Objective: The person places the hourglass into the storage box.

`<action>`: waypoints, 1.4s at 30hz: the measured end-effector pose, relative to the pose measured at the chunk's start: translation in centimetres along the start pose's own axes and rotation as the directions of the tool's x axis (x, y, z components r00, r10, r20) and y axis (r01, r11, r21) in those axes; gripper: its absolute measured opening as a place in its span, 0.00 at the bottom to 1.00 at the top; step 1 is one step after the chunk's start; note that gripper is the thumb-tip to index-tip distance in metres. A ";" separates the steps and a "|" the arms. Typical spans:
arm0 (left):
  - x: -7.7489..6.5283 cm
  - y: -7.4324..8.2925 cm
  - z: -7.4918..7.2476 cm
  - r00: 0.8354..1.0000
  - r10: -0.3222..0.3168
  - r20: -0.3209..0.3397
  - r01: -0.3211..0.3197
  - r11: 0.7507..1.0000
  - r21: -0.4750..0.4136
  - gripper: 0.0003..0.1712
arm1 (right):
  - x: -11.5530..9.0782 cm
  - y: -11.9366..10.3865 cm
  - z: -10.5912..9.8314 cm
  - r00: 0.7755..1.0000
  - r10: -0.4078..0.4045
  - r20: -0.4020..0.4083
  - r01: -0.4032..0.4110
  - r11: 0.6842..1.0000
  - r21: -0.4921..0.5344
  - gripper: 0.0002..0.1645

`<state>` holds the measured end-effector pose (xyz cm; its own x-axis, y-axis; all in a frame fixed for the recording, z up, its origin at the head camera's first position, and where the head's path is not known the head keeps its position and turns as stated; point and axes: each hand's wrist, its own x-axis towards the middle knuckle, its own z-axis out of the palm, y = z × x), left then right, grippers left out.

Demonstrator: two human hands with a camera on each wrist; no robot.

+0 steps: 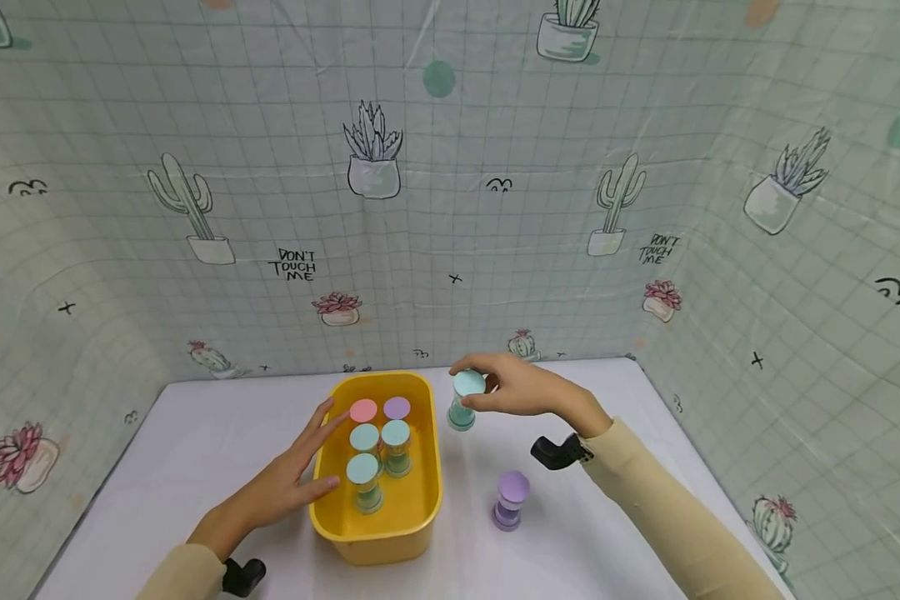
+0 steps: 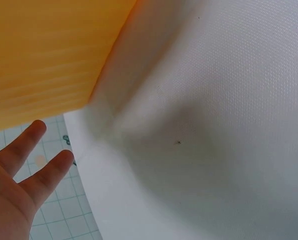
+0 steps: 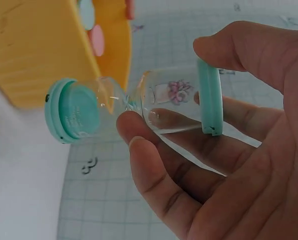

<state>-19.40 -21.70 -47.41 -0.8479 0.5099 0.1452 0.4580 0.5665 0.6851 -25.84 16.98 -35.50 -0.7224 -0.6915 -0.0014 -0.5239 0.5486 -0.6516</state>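
My right hand (image 1: 516,384) holds a mint-green hourglass (image 1: 462,412) by its upper part, just right of the yellow bin. In the right wrist view, the thumb lies on one green cap of this hourglass (image 3: 211,97) and the fingers curl round its clear glass. At the left side of the yellow bin (image 1: 378,546) is my left hand (image 1: 288,479), its fingers spread over the rim. Inside the bin stand several hourglasses: mint-green ones such as this hourglass (image 1: 363,471), plus one with a pink cap (image 1: 363,410) and one with a purple cap (image 1: 397,407).
A purple hourglass (image 1: 512,500) stands upright on the white table (image 1: 585,517), right of the bin. Behind and beside the table hangs a grid-patterned cloth (image 1: 450,225) printed with cacti.
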 end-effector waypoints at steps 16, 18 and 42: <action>0.1 0.2 -0.1 0.999 -0.025 0.021 0.024 0.999 0.026 0.46 | 3.6 -4.4 1.0 0.991 -0.082 0.110 0.081 0.997 0.012 0.25; 0.1 0.2 -0.2 0.999 -0.025 0.026 0.024 0.999 0.030 0.46 | 4.0 -4.6 1.6 0.988 -0.077 0.133 0.073 0.997 0.033 0.25; 0.0 0.1 -0.5 0.998 -0.049 0.036 0.047 0.998 0.046 0.45 | 7.0 -5.0 7.1 0.929 -0.010 0.369 0.034 0.998 -0.059 0.18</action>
<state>-19.51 -21.97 -47.00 -0.8590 0.5047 0.0854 0.4293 0.6194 0.6573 -25.07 6.02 -37.64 -0.4997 -0.8215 -0.2747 -0.5737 0.5515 -0.6056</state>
